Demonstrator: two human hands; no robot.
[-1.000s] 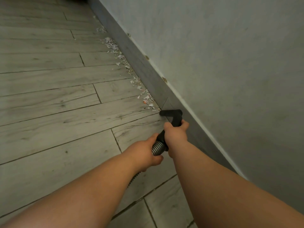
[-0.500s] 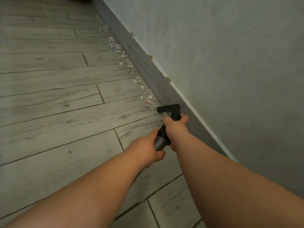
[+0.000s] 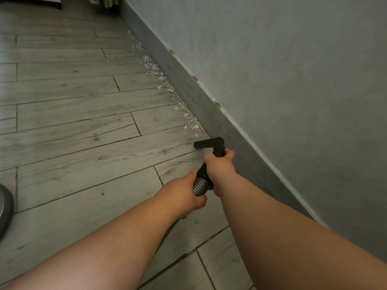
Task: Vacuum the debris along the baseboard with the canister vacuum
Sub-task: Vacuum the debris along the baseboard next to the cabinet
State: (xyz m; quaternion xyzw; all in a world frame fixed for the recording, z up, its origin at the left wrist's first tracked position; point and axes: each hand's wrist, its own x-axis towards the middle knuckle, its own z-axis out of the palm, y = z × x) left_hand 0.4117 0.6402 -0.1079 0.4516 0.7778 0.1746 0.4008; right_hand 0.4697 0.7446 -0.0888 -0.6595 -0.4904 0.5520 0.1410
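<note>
**Vacuuming along a baseboard, head view.** The black nozzle (image 3: 209, 142) is held just short of the near end of the debris (image 3: 151, 64), a strip of pale, paper-like scraps lying on the plank floor (image 3: 83, 122) against the grey baseboard (image 3: 188, 88) and running away to the far left. The tube behind the nozzle is gripped by the right hand (image 3: 219, 166), the fingers wrapped fully round it. The ribbed hose (image 3: 200, 186) is clasped just behind by the left hand (image 3: 184, 197), likewise closed round it. The right end of the nozzle head lies close to the baseboard; whether it touches cannot be told. The step in hand is judged to be the advance of the nozzle along the strip, with most of the debris yet to be taken up. For a clean pass, the head is best kept low and flat, its end tucked into the corner where floor meets baseboard. It is best pushed away slowly, so that scraps are drawn in rather than scattered ahead. A rounded grey object (image 3: 5, 208) at the near left edge may be the canister; this cannot be confirmed.
</note>
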